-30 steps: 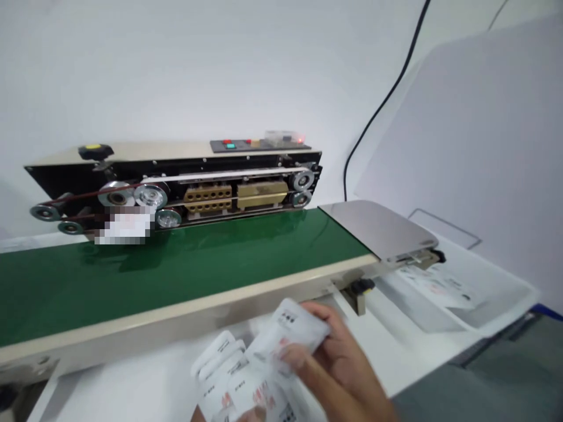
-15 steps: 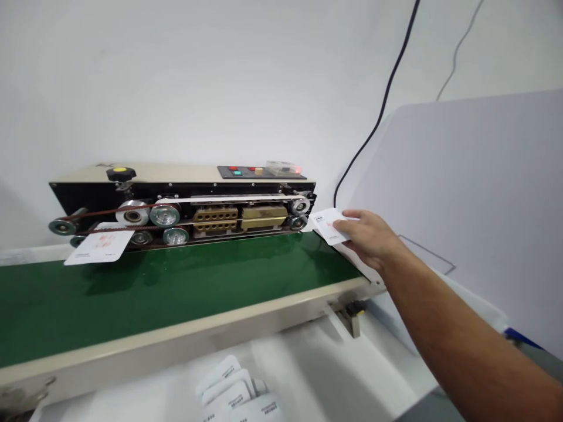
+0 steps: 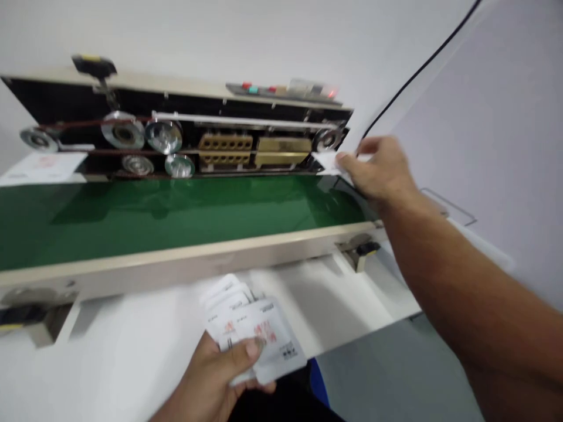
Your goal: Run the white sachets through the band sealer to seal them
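Observation:
A band sealer [image 3: 259, 120] with metal wheels, brass blocks and red belts stands behind a green conveyor belt [image 3: 197, 208]. At the machine's right end, my right hand [image 3: 382, 170] pinches a white sachet [image 3: 326, 160], its far edge at the rollers. Motion blurs this hand a little. In the foreground my left hand [image 3: 224, 375] is closed on a fanned stack of white sachets [image 3: 275, 340] with red and black print, thumb on top. Another white sachet [image 3: 46, 166] sticks out of the sealer's left end, above the belt.
The conveyor's pale front rail [image 3: 197, 255] runs above a white tabletop [image 3: 118, 351]. Black adjusting knobs [image 3: 368, 248] sit under the rail. A black cable [image 3: 422, 58] hangs at the right, near a pale panel [image 3: 497, 129]. Grey floor [image 3: 382, 375] shows below.
The view has tilted down and come closer, bringing my left hand into sight. My right hand has brought its sachet to the sealer's rollers. The other sachet has travelled left out of the machine.

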### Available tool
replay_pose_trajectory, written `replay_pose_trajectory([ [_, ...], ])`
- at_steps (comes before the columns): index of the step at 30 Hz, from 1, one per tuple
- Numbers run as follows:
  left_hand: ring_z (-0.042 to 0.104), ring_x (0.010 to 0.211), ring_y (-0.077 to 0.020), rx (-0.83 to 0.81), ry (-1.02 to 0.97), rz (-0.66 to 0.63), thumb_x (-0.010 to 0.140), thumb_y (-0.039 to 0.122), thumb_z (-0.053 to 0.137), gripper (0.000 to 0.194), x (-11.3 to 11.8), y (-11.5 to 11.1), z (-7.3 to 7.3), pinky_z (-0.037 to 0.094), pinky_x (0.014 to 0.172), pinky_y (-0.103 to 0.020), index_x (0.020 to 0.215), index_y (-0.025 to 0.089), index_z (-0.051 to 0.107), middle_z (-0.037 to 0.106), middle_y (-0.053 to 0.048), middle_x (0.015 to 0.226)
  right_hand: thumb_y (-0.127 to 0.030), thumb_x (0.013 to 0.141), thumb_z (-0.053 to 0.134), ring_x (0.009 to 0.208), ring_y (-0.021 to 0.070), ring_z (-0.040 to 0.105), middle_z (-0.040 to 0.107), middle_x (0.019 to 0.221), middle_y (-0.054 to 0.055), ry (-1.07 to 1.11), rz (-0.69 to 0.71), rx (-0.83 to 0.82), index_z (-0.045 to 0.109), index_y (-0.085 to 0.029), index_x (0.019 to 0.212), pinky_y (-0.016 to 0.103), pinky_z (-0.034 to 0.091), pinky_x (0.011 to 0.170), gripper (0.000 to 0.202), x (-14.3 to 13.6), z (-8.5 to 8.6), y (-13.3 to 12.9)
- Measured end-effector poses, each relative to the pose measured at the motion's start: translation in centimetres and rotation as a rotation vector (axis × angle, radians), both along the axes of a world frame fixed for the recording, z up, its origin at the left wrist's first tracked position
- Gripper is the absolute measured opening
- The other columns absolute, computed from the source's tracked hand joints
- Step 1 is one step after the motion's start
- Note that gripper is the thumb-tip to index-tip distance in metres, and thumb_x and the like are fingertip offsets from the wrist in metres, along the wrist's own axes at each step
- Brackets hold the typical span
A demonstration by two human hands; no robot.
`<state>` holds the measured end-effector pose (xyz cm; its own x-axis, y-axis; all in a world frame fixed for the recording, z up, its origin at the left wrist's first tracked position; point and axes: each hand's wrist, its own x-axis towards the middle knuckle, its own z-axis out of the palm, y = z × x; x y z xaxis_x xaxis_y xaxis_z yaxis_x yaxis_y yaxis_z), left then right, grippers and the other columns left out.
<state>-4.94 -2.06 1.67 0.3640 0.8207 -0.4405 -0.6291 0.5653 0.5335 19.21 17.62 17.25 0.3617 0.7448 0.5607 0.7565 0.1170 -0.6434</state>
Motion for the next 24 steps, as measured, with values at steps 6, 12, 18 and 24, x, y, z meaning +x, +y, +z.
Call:
replay_pose_trajectory([
  [6,0.073,0.071,-0.0182,0.05,-0.068,0.043,0.075,0.027,0.085,0.019,-1.0,0.6,0.2,0.06,0.059,-0.026,0.09,0.017,0.077,0.08,-0.005,0.085,-0.039,0.079,0.076,0.091,0.0267,0.056,0.056,0.099,0.007,-0.286,0.61,0.214,0.057,-0.025,0.112,0.045,0.049,0.082,0.04,-5.2,-7.6,-12.4],
  [12,0.074,0.078,-0.0187,0.068,-0.101,0.029,0.079,0.026,0.082,0.019,-1.2,0.7,-0.6,0.062,0.063,-0.027,0.095,0.018,0.078,0.081,-0.006,0.092,-0.032,0.09,0.069,0.085,0.0194,0.064,0.062,0.103,0.005,0.066,0.748,-0.346,0.048,-0.027,0.127,0.033,0.056,0.07,0.043,-7.6,-14.1,-17.9],
  [18,0.074,0.081,-0.0181,0.079,-0.093,0.035,0.085,0.023,0.076,0.018,-1.1,0.7,-0.3,0.063,0.064,-0.027,0.102,0.018,0.077,0.081,-0.007,0.099,-0.037,0.093,0.069,0.097,0.0178,0.071,0.071,0.112,0.004,0.47,0.686,-0.526,0.053,-0.029,0.126,0.026,0.061,0.077,0.038,-6.3,-13.4,-17.4],
  [24,0.075,0.084,-0.0187,0.055,-0.081,0.037,0.087,0.021,0.073,0.016,-1.1,0.6,-0.4,0.063,0.065,-0.028,0.102,0.019,0.077,0.081,-0.006,0.098,-0.04,0.093,0.069,0.08,0.0125,0.07,0.074,0.097,0.001,0.398,0.572,-0.513,0.064,-0.026,0.112,0.017,0.059,0.067,0.024,-4.6,-12.9,-17.0],
])
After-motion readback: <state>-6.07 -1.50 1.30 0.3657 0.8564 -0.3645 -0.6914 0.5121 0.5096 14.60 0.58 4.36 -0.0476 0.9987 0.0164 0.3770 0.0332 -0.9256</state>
